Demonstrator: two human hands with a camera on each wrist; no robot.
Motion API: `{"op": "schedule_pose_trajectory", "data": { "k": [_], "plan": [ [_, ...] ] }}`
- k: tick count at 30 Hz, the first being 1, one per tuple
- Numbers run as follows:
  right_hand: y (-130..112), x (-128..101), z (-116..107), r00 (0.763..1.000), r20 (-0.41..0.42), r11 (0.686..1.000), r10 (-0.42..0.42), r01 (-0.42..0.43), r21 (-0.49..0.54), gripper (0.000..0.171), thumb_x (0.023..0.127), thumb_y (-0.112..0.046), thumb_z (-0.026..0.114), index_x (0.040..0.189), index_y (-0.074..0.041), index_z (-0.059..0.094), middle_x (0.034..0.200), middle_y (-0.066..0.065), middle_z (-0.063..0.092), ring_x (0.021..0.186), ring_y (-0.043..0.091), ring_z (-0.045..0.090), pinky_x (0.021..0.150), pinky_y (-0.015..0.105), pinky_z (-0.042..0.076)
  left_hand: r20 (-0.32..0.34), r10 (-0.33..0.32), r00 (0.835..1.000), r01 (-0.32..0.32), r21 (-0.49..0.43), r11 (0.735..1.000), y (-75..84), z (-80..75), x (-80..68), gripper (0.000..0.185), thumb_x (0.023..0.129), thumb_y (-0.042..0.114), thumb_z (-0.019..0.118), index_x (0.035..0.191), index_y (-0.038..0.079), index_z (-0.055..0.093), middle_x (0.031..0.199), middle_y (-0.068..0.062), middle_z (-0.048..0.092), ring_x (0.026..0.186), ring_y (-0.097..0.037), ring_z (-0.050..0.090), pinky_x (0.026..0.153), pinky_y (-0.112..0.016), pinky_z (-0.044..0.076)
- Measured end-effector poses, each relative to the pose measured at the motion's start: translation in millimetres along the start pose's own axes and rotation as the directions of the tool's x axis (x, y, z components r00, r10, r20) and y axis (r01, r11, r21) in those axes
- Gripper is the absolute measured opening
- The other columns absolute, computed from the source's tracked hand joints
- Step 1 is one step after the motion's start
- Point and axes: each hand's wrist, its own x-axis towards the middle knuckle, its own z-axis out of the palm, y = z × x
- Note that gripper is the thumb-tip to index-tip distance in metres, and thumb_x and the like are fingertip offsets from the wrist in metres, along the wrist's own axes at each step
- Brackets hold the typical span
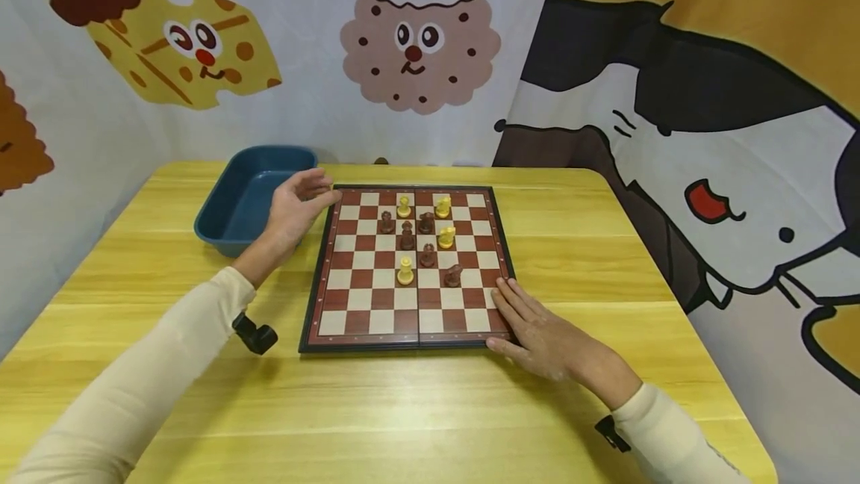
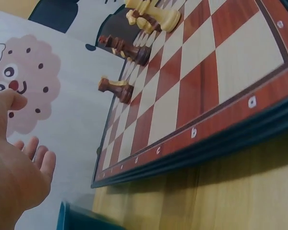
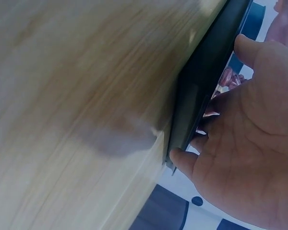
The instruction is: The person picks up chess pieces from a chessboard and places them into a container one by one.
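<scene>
You are sitting at the yellow wooden table (image 1: 605,245), backed by cartoon-print curtains (image 1: 416,43). The chessboard (image 1: 349,320) is lying flat mid-table, slightly far of centre, with a handful of pieces clustered on its far half. The blue bin (image 1: 242,200) is standing at the far left, just beside the board's far-left corner, probably kept there within reach for pieces coming off.

Your right hand (image 1: 537,331) is resting on the board's near-right corner, fingers straight and lying flat over the rim and onto the nearest squares. The right wrist view shows the thumb and fingertips against the dark edge, so it looks like you are steadying the board, not gripping it.

Your left hand (image 1: 292,211) is hovering between bin and board at the far-left corner, fingers spread and relaxed, palm turned toward the board, holding nothing. The left wrist view confirms the empty palm (image 2: 14,177).

Pieces: yellow ones (image 1: 405,271) and brown ones (image 1: 453,275) are standing upright, mixed together, some on neighbouring squares. None is touching either hand. The nearest brown piece is sitting just far of your right fingertips (image 1: 504,287).
</scene>
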Motion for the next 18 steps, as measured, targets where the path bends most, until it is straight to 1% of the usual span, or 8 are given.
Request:
{"op": "schedule_pose_trajectory", "data": {
  "k": [3,6,11,12,13,16,18],
  "plan": [
    [-1,-1,0,1.0,-0.001,1.0,0.004,-0.004,-0.001,0.086,0.105,-0.062,0.036,0.162,-0.002,0.011,0.169,0.014,-0.002,0.154,0.031,-0.003,0.12,0.051,0.015,0.018,-0.002,1.0,0.002,-0.019,1.0,-1.5,6.3,1.4,0.054,0.098,0.02,0.072,0.144,0.0,0.052,0.134,-0.015,0.058,0.117,-0.018,0.055,0.1,-0.033,0.047],
    [-2,0,0,1.0,0.005,1.0,0.0,0.0,0.017,0.086,0.106,-0.06,0.037,0.162,-0.001,0.011,0.168,0.016,-0.003,0.153,0.032,-0.004,0.12,0.052,0.016,0.036,-0.009,0.999,0.009,-0.011,1.0,-3.6,11.6,1.5,0.052,0.1,0.023,0.068,0.143,0.0,0.054,0.134,-0.016,0.059,0.114,-0.015,0.056,0.099,-0.034,0.048],
    [-3,2,-3,1.0,0.023,0.999,0.01,-0.011,0.038,0.085,0.107,-0.059,0.035,0.162,-0.001,0.008,0.168,0.015,-0.007,0.153,0.032,-0.007,0.12,0.051,0.015,0.052,-0.004,0.999,0.004,0.005,1.0,-5.9,18.6,0.9,0.046,0.104,0.029,0.062,0.141,0.002,0.058,0.128,-0.015,0.062,0.102,-0.013,0.058,0.085,-0.031,0.051],
    [-3,2,-3,1.0,0.024,0.999,0.014,-0.015,0.039,0.085,0.107,-0.059,0.036,0.162,-0.001,0.008,0.168,0.015,-0.007,0.153,0.032,-0.008,0.12,0.051,0.015,0.056,-0.003,0.998,0.003,-0.002,1.0,-6.0,20.0,0.9,0.046,0.105,0.029,0.061,0.141,0.001,0.058,0.128,-0.017,0.061,0.101,-0.015,0.058,0.08,-0.03,0.051],
    [-3,2,-4,0.999,0.027,0.999,0.017,-0.018,0.041,0.085,0.107,-0.059,0.036,0.162,-0.001,0.008,0.168,0.015,-0.007,0.153,0.032,-0.008,0.12,0.051,0.015,0.059,-0.006,0.998,0.007,-0.003,1.0,-6.1,21.4,0.9,0.046,0.105,0.029,0.061,0.141,0.001,0.058,0.128,-0.017,0.061,0.101,-0.015,0.058,0.079,-0.029,0.05],
    [-3,1,-4,0.999,0.031,0.999,0.013,-0.015,0.051,0.085,0.106,-0.058,0.038,0.162,-0.001,0.009,0.168,0.016,-0.006,0.153,0.033,-0.006,0.12,0.053,0.016,0.074,-0.019,0.997,0.02,-0.011,1.0,-7.0,25.7,1.4,0.045,0.105,0.024,0.06,0.143,-0.001,0.056,0.132,-0.019,0.06,0.108,-0.016,0.059,0.085,-0.028,0.05],
    [-3,1,-4,0.999,0.036,0.999,0.013,-0.014,0.051,0.085,0.106,-0.059,0.038,0.162,-0.001,0.009,0.168,0.016,-0.006,0.153,0.033,-0.007,0.12,0.053,0.016,0.078,-0.027,0.997,0.028,-0.015,0.999,-7.4,29.1,1.7,0.043,0.105,0.019,0.06,0.142,-0.003,0.056,0.134,-0.021,0.059,0.112,-0.019,0.059,0.088,-0.032,0.05]
  ]
}}
